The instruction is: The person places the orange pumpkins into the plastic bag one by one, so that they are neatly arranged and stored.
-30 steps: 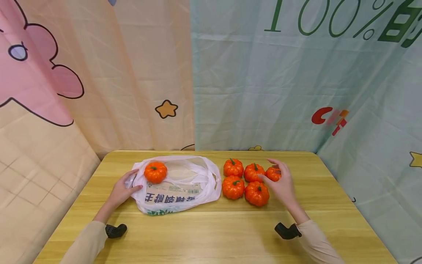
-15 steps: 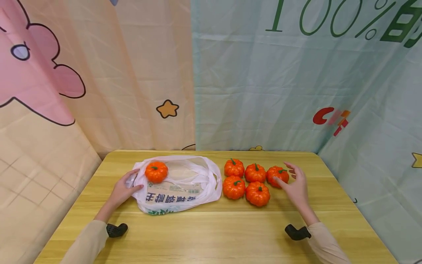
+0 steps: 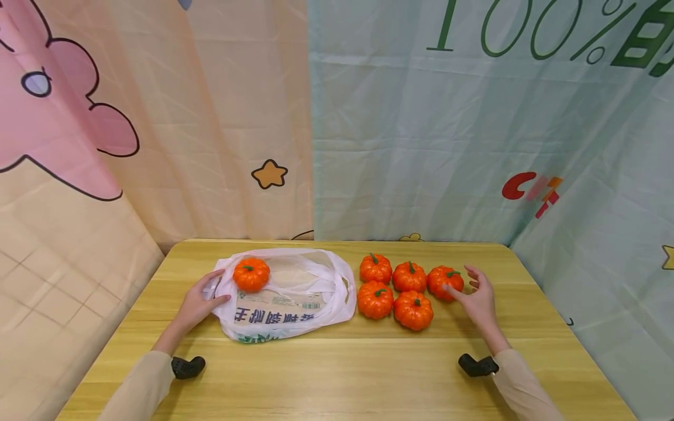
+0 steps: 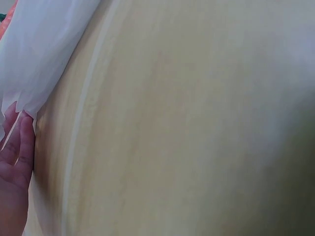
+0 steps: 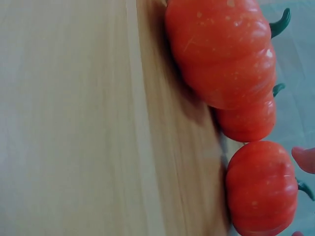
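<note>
A white plastic bag (image 3: 337, 310) with dark printed lettering lies flat on the table, and one small orange pumpkin (image 3: 251, 275) sits on its left part. My left hand (image 3: 199, 303) grips the bag's left end, thumb and fingers either side of it; in the left wrist view, the plastic bunches at the fingertips (image 4: 25, 118). To the right of the bag, several more orange pumpkins with green stems stand in two rows. My right hand (image 3: 478, 298) holds nothing, its fingers spread beside the rightmost pumpkin (image 3: 445, 282), thumb close to that pumpkin's right side.
Closest to the bag are a back pumpkin (image 3: 375, 268) and a front pumpkin (image 3: 375, 300). Another front pumpkin (image 3: 413, 311) and a middle back pumpkin (image 3: 409, 276) stand beside them. The wooden table (image 3: 337, 380) ends at a printed curtain (image 3: 400, 146).
My right hand has moved right, off the top of the rightmost pumpkin to its side, uncovering it. The left hand, the bag and the pumpkins stay where they were.
</note>
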Tool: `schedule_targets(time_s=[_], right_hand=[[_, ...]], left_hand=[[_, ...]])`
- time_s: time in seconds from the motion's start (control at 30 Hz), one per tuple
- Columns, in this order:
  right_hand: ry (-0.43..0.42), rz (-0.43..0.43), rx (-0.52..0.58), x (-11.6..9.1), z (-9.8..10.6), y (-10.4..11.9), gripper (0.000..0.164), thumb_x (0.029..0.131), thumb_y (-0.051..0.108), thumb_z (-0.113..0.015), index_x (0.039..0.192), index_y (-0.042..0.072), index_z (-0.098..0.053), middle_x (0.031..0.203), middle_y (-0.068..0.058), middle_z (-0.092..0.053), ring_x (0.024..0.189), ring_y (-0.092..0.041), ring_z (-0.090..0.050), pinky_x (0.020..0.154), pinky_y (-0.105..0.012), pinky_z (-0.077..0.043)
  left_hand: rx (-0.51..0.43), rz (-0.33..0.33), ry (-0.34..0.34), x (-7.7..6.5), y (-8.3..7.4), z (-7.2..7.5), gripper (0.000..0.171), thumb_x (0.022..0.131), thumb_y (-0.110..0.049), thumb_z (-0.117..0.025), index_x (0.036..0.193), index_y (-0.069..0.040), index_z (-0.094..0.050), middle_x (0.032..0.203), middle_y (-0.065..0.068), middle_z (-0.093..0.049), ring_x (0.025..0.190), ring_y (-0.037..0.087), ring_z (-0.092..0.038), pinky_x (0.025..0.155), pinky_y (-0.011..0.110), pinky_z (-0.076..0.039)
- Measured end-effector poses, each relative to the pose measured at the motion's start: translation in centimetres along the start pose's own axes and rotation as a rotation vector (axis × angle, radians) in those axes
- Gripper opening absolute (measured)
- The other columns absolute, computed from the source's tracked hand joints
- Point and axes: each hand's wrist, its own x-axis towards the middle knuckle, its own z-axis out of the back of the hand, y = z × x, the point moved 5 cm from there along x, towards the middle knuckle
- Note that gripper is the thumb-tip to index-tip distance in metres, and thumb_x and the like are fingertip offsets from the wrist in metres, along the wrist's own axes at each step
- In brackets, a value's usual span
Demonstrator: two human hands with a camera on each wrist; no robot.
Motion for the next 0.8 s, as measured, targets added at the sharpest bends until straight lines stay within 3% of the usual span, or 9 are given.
schedule_targets(time_s=[0.27,0.8], right_hand=[[0.101,-0.109,0.005,0.6,-0.9,-1.8,0.080,0.082,0.018,-0.076,0.145,0.000,-0.031,0.148,-0.027,-0.031,0.128,-0.043,-0.036,0.109,-0.052,-0.033],[0.140,-0.138,0.006,0.6,-2.0,-2.2,0.083,0.081,0.018,-0.076,0.147,0.002,-0.028,0.147,-0.026,-0.032,0.124,-0.040,-0.040,0.107,-0.046,-0.035]], left_hand=[[-0.013,0.002,0.007,-0.1,-0.2,0.0,0.069,0.086,-0.019,-0.071,0.144,-0.003,-0.037,0.151,0.031,-0.027,0.138,0.052,-0.024,0.110,0.069,-0.018],[-0.005,0.000,0.003,-0.1,-0.3,0.0,0.068,0.086,-0.019,-0.071,0.143,-0.002,-0.038,0.150,0.032,-0.028,0.137,0.052,-0.024,0.110,0.069,-0.018]])
